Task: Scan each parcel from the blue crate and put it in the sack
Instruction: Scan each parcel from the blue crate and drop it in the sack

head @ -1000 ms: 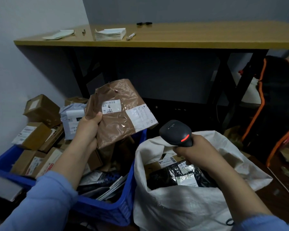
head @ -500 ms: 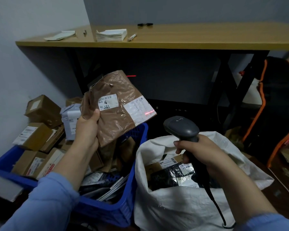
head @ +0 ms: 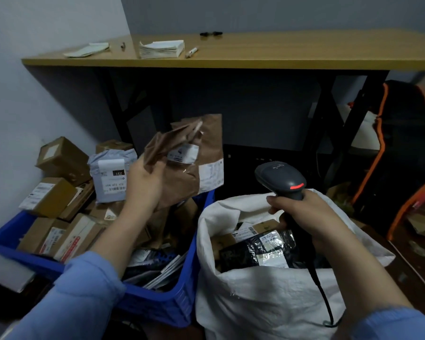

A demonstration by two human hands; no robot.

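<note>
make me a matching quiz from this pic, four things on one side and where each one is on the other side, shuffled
Things:
1 brown parcel
2 scanner
3 black parcel
4 paper stack

Places:
a on the wooden table
b in the white sack
c gripped by the left hand
d gripped by the right hand

Pairs: 1-c, 2-d, 3-b, 4-a
</note>
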